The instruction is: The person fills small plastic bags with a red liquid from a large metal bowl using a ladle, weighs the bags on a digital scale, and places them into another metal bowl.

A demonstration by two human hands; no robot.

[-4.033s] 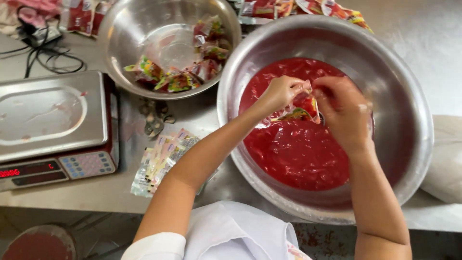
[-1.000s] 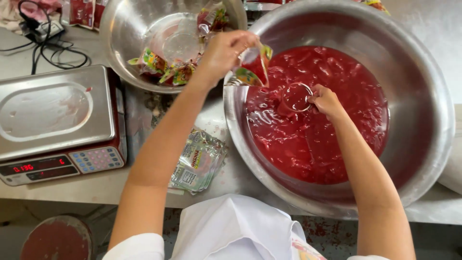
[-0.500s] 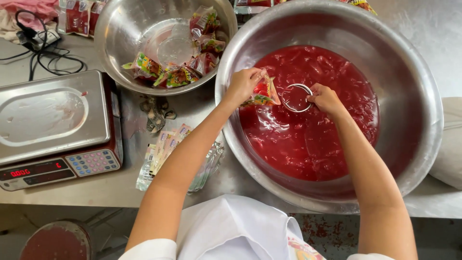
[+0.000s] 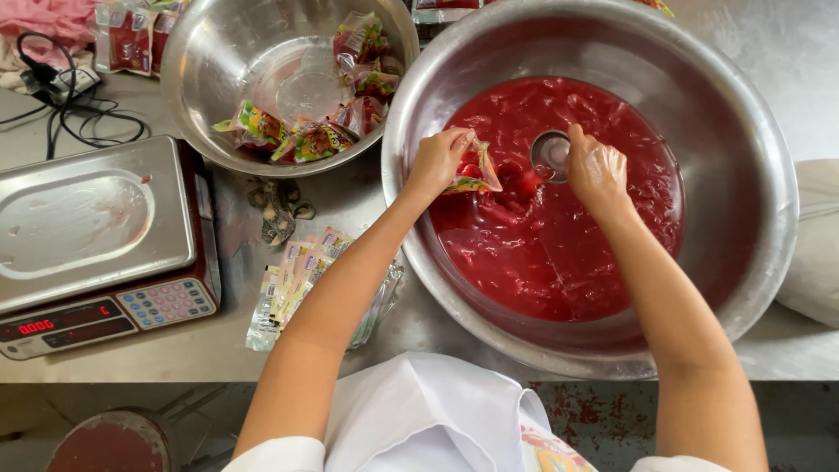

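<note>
Left hand [image 4: 434, 162]: pinches a small colourful pouch [image 4: 473, 170] open at its top, over the red sauce [image 4: 559, 236] in the big steel bowl [image 4: 769, 175].
Right hand [image 4: 597, 168]: closed around a small ladle [image 4: 551, 154] just beside the pouch.
Pouch handling: likely light, floppy, slick once wet; best held by the top edges.

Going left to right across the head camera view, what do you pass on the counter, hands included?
Digital scale → stack of empty pouches → left hand holding a small pouch → metal scoop → right hand on the scoop → far rim of the big bowl of red sauce.
</note>
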